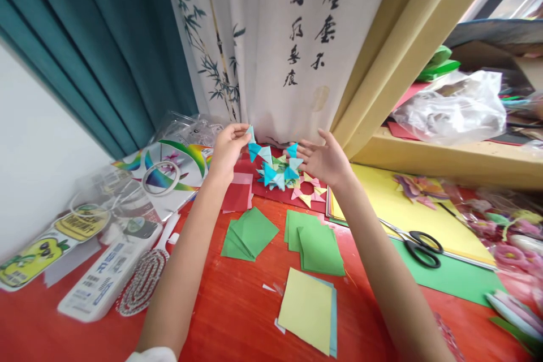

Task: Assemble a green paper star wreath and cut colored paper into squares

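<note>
As the left hand (230, 150) pinches one end, right hand (326, 163) spread wide, the blue paper chain (270, 173) looks light, crushable, best held by its folds.

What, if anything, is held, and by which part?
The left hand pinches the blue folded-paper chain by its upper-left pale piece. The right hand is spread open at the other end; contact is unclear.

Left fingers (238, 128) in a pinch, right fingers (307, 153) apart.
</note>
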`<state>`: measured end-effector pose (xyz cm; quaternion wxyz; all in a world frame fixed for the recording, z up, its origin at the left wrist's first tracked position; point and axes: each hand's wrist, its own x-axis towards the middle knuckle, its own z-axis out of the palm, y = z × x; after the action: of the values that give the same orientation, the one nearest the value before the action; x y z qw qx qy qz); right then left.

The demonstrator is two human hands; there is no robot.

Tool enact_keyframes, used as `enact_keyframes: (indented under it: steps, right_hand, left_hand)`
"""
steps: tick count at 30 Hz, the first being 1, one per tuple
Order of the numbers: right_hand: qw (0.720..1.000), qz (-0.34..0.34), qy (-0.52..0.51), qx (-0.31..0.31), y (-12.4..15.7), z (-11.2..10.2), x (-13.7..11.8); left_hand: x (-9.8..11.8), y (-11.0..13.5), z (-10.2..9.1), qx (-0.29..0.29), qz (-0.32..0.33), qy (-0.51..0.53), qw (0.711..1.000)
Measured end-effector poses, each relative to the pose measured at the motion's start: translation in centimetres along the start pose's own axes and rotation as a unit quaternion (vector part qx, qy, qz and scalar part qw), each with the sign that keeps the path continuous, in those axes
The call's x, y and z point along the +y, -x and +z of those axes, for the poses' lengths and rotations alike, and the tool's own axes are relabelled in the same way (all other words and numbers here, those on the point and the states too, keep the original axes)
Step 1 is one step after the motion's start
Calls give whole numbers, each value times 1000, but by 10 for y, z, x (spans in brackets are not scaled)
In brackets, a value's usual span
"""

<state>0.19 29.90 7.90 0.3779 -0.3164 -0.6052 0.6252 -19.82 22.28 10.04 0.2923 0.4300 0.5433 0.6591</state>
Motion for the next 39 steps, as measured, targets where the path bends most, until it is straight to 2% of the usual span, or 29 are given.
enact_keyframes:
  steps: [3,7,10,14,20,22,24,26,27,29,31,34,39]
  right_hand:
    - [996,60,-51,-38,-4,2,13]
    - [999,43,12,4,-5,10,24]
    - [998,44,44,-29,-3,17,23]
    - [995,45,64,-53,-2,22,19]
    - [993,23,111,11,-10,12,31]
    - [991,21,132,25,-14,7,39]
    - [988,28,148,25,-17,4,47]
    - [987,34,156,22,-19,2,52]
    - [987,34,157,22,-20,1,52]
    - [987,32,155,24,-20,0,50]
    - [988,33,150,28,-19,-1,47]
    - [988,49,145,28,-17,-1,44]
    - [987,67,146,25,-17,2,46]
  left_hand:
    - [-12,-4,1,9,-42,0,999]
    - [-26,-4,9,-19,-70,-6,997]
    - [-30,1,18,-52,-78,-6,996]
    - [-30,5,27,-77,-71,-7,994]
    - [-16,3,17,-16,-36,-14,999]
    - [-9,6,15,-59,-28,-67,996]
    - [-4,12,16,-175,-14,-189,966]
    - [-3,22,21,-303,-6,-302,904]
    - [-4,27,25,-352,-8,-339,872]
    - [-7,37,32,-414,-27,-385,825]
    - [-12,45,39,-457,-43,-437,773]
    - [-21,52,45,-486,-53,-506,711]
    - [-30,52,51,-501,-36,-570,650]
